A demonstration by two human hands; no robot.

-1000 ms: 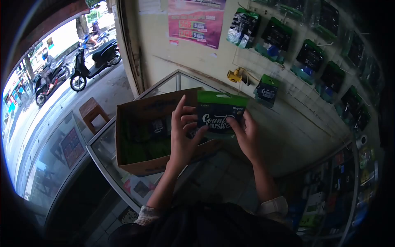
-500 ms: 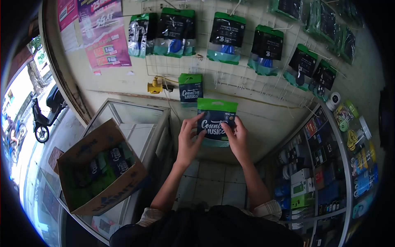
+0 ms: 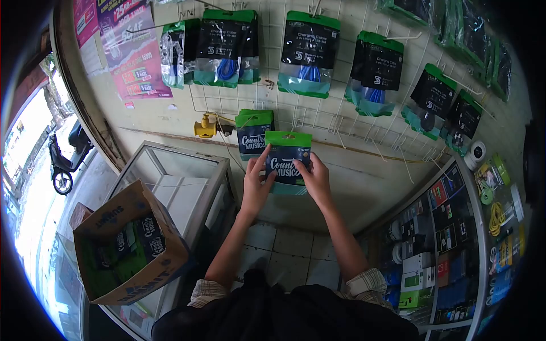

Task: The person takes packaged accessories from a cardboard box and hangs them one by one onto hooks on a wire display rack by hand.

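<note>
A green and dark blue "Country Music" packet (image 3: 289, 162) is held upright between both hands. My left hand (image 3: 257, 184) grips its left side, and my right hand (image 3: 314, 177) pinches its right edge with the thumb on the front. Just behind and to the left, similar packets (image 3: 250, 136) hang on the wall rack, partly overlapped by the held one. An open cardboard box (image 3: 139, 278) at the lower left holds several more green and dark blue packets (image 3: 128, 238).
Charging cable packets (image 3: 310, 51) hang along the wire rack (image 3: 341, 122). A yellow fixture (image 3: 205, 126) is on the wall. The box rests on a glass display case (image 3: 170, 165); shelves of boxed goods (image 3: 441, 227) stand at the right. A scooter (image 3: 68, 153) is outside.
The view has swung right toward the rack, so the box and street appear farther left. Both hands still hold the packet, now close in front of the hanging ones.
</note>
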